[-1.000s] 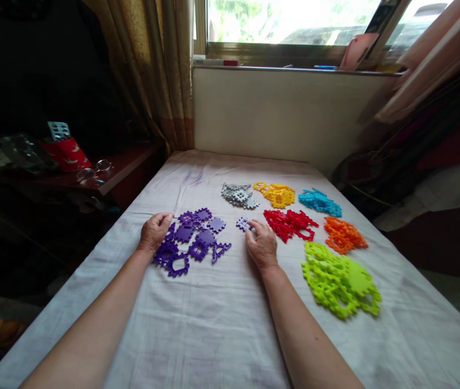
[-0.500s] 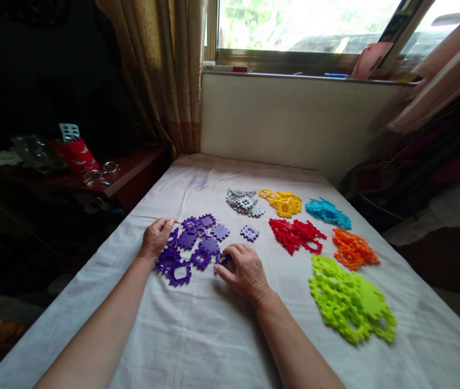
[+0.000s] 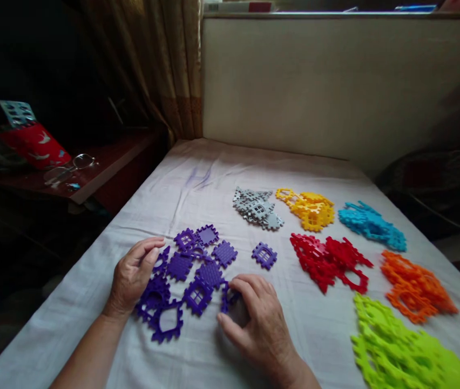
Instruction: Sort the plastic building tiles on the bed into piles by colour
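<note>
Purple interlocking plastic tiles with notched edges lie in a loose cluster; one is a solid tile (image 3: 180, 266), another a window tile (image 3: 197, 295). My left hand (image 3: 130, 278) is at the cluster's left edge, fingers loosely bent and thumb apart, with nothing visible in it. At the cluster's right side, my right hand (image 3: 260, 319) curves its fingers and thumb around a purple frame tile (image 3: 225, 298), partly hidden by the fingers. A separate purple window tile (image 3: 264, 255) lies beyond the right hand.
Sorted piles of grey tiles (image 3: 257, 208), yellow tiles (image 3: 313, 209), blue tiles (image 3: 371, 224), red tiles (image 3: 327, 262), orange tiles (image 3: 418, 286) and lime tiles (image 3: 408, 348) lie on the sheet (image 3: 197, 362). Glasses (image 3: 83, 161) rest on a dark side table (image 3: 108, 165).
The view has tilted down and come closer. My left hand's fingers have loosened, with the thumb farther from them. My right hand stays around the purple frame tile.
</note>
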`<state>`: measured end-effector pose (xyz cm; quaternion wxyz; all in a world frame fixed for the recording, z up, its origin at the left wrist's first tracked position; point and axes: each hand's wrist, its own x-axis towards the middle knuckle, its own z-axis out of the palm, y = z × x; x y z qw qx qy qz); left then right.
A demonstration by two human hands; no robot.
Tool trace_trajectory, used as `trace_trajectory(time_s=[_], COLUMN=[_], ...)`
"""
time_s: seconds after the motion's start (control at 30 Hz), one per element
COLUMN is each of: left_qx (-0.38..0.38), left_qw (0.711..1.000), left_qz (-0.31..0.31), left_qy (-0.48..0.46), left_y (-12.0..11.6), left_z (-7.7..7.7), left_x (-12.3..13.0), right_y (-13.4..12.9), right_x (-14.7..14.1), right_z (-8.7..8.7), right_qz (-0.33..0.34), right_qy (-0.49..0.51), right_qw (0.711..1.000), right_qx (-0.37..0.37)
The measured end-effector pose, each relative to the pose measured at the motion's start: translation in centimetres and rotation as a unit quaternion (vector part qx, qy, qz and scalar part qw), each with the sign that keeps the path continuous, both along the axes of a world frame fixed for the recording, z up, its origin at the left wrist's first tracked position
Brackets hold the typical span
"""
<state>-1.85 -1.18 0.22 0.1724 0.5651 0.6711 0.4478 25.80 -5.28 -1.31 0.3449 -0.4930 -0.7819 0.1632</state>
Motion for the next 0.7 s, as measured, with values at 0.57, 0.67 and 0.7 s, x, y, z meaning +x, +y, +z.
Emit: trace_trajectory(time_s=[0.57,0.67,0.7], left_qx=[0.007,0.007,0.009], left_qw=[0.990,0.986,0.984], left_qz=[-0.009,-0.006,-0.006], left_qy=[-0.138,-0.169,-0.177], left_y=[2.0,2.3,2.4], left_z=[-1.5,-1.4,-1.4], left_x=[-0.8,-0.7,-0.7], right_y=[3.3,3.4,3.4], right_x=[3.1,3.1,3.0], right_z=[-1.3,-1.2,-1.1], right_qz=[-0.261,-0.282,-0.286], right_qy=[-0.074,-0.091,-0.092], right_qw=[0.960,0.953,0.952], right_qx=[0.068,0.054,0.061])
